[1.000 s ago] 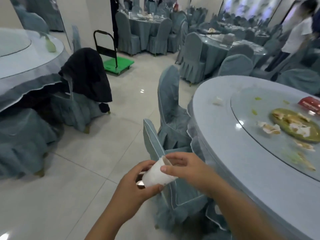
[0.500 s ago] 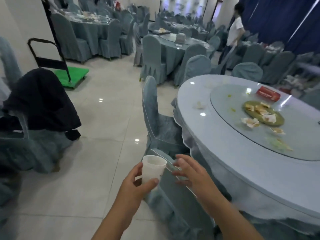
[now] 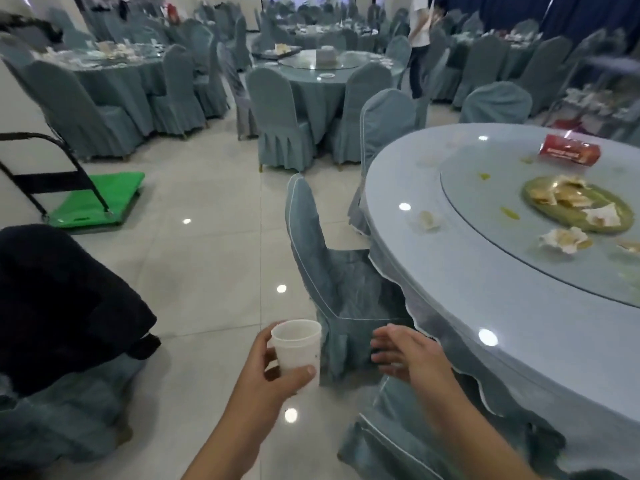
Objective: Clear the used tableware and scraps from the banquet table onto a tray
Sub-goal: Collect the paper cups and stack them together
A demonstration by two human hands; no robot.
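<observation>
My left hand [image 3: 273,379] holds a white paper cup [image 3: 297,348] upright above the floor, left of the banquet table [image 3: 460,292]. To the cup's right my right hand [image 3: 412,355] is empty, fingers spread, over a covered chair. On the table's glass turntable [image 3: 491,237] lies a green plate [image 3: 568,221] with crumpled napkins and scraps. A red packet [image 3: 569,153] lies behind it. Crumpled tissues [image 3: 565,239] [image 3: 429,220] and small scraps lie near the plate and on the cloth. No tray is in view.
Two blue-covered chairs [image 3: 332,271] [image 3: 398,441] stand against the table's left edge. A chair with a black jacket [image 3: 59,306] is at the left. A green platform trolley [image 3: 93,199] stands on the tiled floor. More tables, chairs and a standing person [image 3: 420,46] fill the back.
My right hand has let go of the cup and moved off to the right. The left hand turned the cup upright. My view swung right and up, toward the table.
</observation>
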